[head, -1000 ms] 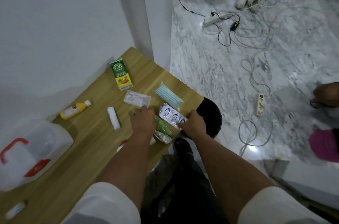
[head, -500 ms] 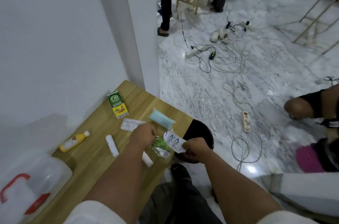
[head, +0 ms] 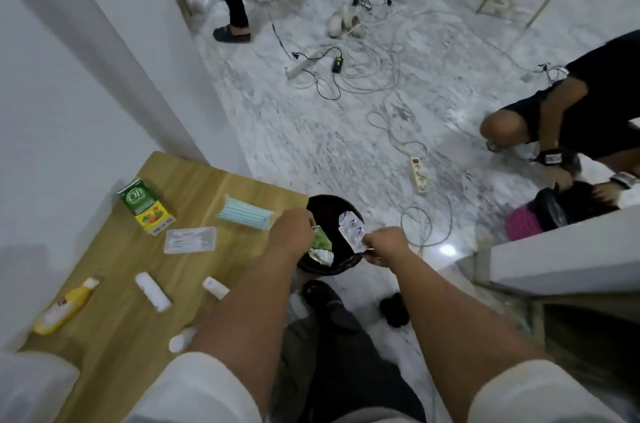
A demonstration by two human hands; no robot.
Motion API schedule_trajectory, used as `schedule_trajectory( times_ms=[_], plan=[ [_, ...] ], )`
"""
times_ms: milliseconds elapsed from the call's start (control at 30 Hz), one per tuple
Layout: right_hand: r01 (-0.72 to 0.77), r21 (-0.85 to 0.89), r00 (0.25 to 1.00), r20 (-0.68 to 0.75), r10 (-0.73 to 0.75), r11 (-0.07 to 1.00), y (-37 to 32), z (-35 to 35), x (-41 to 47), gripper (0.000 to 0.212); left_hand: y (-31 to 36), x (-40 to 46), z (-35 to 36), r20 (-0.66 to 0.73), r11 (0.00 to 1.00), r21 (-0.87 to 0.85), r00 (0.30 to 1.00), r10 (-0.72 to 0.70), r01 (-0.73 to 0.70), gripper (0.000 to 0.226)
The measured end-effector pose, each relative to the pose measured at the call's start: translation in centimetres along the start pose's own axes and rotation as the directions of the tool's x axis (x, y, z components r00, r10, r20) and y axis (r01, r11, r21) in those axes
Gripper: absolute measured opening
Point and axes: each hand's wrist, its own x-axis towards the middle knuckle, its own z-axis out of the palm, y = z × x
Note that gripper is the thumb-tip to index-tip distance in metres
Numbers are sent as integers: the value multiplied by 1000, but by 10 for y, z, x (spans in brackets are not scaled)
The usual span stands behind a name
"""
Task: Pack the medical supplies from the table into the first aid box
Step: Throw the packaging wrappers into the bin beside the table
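My left hand (head: 293,232) grips a green and silver packet (head: 322,246), and my right hand (head: 386,244) pinches a white packet with blue print (head: 351,230). Both packets hang over a black bin (head: 332,206) past the table's right edge. On the wooden table (head: 114,315) lie a green and yellow box (head: 145,206), a pack of blue masks (head: 246,214), a clear flat sachet (head: 190,239), a yellow bottle (head: 65,306), a white roll (head: 153,291) and two small white tubes (head: 215,287) (head: 181,339). The first aid box is out of frame.
A white wall and pillar (head: 104,59) border the table at the back. The marble floor holds tangled cables and power strips (head: 419,175). A crouching person (head: 561,124) is at the right, standing legs (head: 235,7) at the back. A white ledge (head: 561,260) is to my right.
Both hands lifted the two packets off the table and carried them right, over the black bin. The view tilted up and right, so the first aid box left the frame.
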Motion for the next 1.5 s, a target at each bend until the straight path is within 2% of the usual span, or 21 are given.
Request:
schedule_trajectory(
  times_ms=[100,233,333,433,467,567,667,733,867,1033,1167,1233,1333,1400,1500],
  plan=[
    [17,-36,999,-33,-18,999,1,3,37,45,11,32,33,25,999,25,999,-39,38,21],
    [84,-241,994,-53,-100,967,-1,11,81,31,19,68,57,17,997,56,999,-47,46,26],
    [155,-429,980,-47,-194,890,-15,14,82,26,22,81,52,2,996,82,999,-45,44,20],
    [262,-487,953,-7,-304,833,-28,17,59,31,23,75,31,-30,997,59,999,-43,45,25],
    [296,-506,941,10,-338,810,-32,20,49,27,23,71,20,-41,998,47,998,-39,41,29],
    [447,-553,875,106,-473,703,-48,35,10,13,18,50,-23,-90,999,22,995,-48,50,39],
    [603,-592,766,243,-596,534,-70,62,-35,26,-1,12,-77,-195,995,-38,976,-97,92,46],
    [691,-604,673,338,-658,397,-82,89,-69,35,-25,-23,-115,-287,990,-60,948,-139,128,42],
    [817,-549,496,512,-701,177,-94,164,-143,40,-99,-115,-175,-456,961,-97,847,-273,257,31],
    [916,-390,245,726,-642,-92,-70,267,-244,40,-207,-252,-196,-570,834,-231,625,-534,501,38],
    [954,-240,113,841,-529,-177,-26,342,-301,46,-279,-343,-170,-549,685,-389,442,-709,615,44],
    [967,-205,114,881,-459,-153,-2,378,-316,54,-311,-375,-144,-521,609,-492,350,-778,622,50],
    [974,-211,168,913,-372,-79,33,426,-323,73,-359,-401,-94,-472,514,-633,238,-849,580,66],
    [972,-223,190,928,-322,-68,56,454,-314,82,-385,-403,-64,-420,477,-702,234,-877,529,77],
    [978,-202,178,937,-300,-51,84,478,-295,86,-409,-391,-30,-407,471,-763,236,-882,444,83]
  ],
)
